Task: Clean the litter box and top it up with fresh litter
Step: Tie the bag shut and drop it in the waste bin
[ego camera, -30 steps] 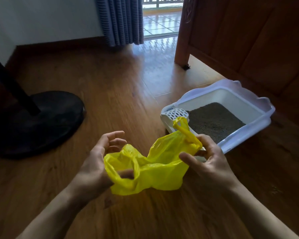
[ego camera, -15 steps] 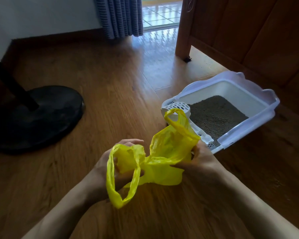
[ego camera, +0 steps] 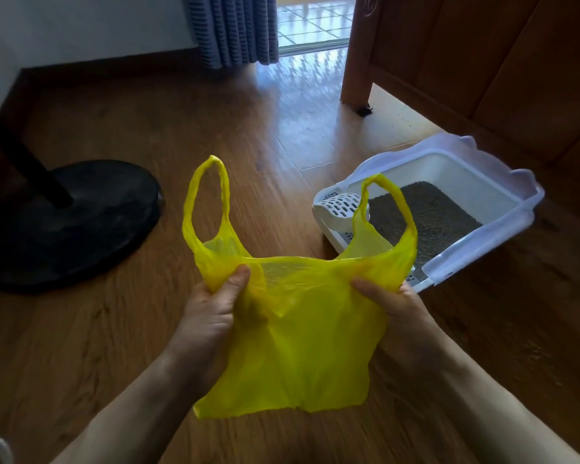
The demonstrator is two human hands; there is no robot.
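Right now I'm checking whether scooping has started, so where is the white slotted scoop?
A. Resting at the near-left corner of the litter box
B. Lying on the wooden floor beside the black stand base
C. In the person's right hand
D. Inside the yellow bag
A: the scoop rests at the near-left corner of the litter box, while the left hand and right hand both hold the yellow bag spread open.

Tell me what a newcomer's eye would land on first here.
First, the bright yellow plastic bag, stretched open at centre between the left hand and right hand. Next, the white litter box on the floor at right, with a slotted scoop at its near-left corner.
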